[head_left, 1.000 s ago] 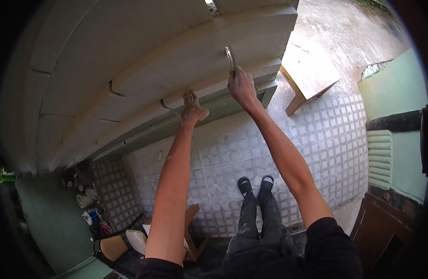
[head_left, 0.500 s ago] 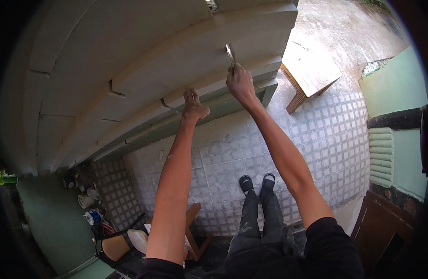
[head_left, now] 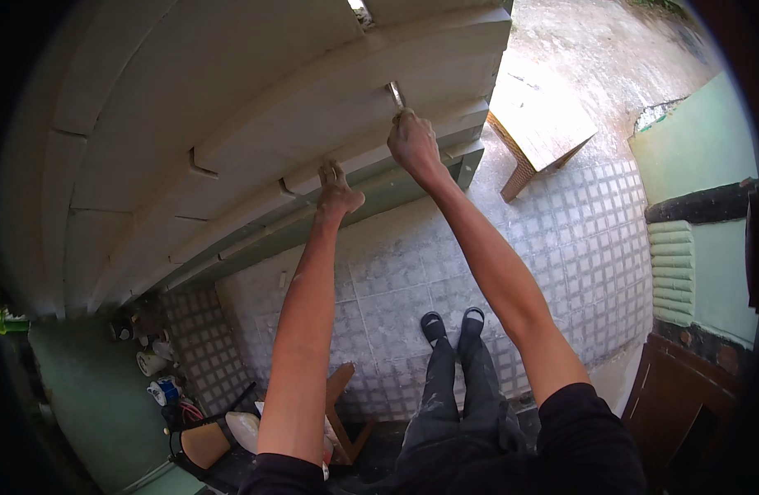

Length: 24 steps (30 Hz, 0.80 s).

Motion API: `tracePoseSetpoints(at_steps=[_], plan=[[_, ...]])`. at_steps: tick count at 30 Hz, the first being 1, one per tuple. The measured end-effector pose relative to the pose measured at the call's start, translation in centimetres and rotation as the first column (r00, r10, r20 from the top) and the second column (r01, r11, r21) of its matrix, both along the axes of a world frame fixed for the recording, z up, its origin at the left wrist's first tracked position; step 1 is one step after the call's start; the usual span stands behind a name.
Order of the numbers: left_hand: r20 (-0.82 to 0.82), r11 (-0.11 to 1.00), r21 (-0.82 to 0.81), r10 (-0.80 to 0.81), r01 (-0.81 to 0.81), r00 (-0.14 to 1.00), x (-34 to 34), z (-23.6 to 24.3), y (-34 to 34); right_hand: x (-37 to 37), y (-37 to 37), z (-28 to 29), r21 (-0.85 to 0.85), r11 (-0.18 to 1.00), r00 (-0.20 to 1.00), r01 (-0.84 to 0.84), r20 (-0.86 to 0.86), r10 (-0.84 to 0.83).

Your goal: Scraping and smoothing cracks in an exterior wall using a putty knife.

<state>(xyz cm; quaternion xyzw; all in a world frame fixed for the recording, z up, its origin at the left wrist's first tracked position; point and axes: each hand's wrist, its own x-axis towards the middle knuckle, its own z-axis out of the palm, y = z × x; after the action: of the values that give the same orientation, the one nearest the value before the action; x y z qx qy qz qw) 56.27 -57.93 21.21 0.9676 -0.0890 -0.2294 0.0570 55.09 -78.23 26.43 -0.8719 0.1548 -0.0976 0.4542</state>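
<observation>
Up on the pale wall [head_left: 305, 115], my right hand [head_left: 415, 151] is closed around the handle of a putty knife [head_left: 396, 95]. Its narrow, shiny blade points up and away and appears to meet the wall face between two raised bands; exact contact is hard to see. To the left and slightly lower, my left hand [head_left: 338, 195] rests with its fingers stretched out against the edge of a protruding moulding [head_left: 371, 157]. It holds nothing. Both hands look dusty, and my palm partly hides the wall's lower edge.
A low table [head_left: 544, 120] with woven sides stands right of the wall's end. Tiled floor [head_left: 379, 280] lies below, dusty in places. Near my left arm are a chair [head_left: 204, 445] and several containers [head_left: 163, 389]. A brown cabinet [head_left: 680, 412] stands at the lower right.
The whole view has shifted slightly. My right hand and the putty knife sit a little further left in the picture; the left hand stays against the moulding.
</observation>
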Motion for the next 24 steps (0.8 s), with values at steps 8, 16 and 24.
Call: tracePoseSetpoints(at_steps=[8,16,24], plan=[[-0.004,1.0,-0.007,0.021,-0.021,1.0,-0.1,-0.5,0.1,-1.1,1.1,0.0,0.103,0.992,0.997,0.076,0.015,-0.078],[-0.005,0.999,0.019,0.027,-0.027,1.0,-0.1,-0.3,0.3,-0.3,0.7,0.7,0.158,0.987,0.98,0.007,0.193,-0.038],[0.0,1.0,0.008,-0.02,0.02,1.0,0.1,-0.7,0.4,-0.1,-0.5,1.6,0.136,0.991,0.991,-0.015,0.131,-0.003]])
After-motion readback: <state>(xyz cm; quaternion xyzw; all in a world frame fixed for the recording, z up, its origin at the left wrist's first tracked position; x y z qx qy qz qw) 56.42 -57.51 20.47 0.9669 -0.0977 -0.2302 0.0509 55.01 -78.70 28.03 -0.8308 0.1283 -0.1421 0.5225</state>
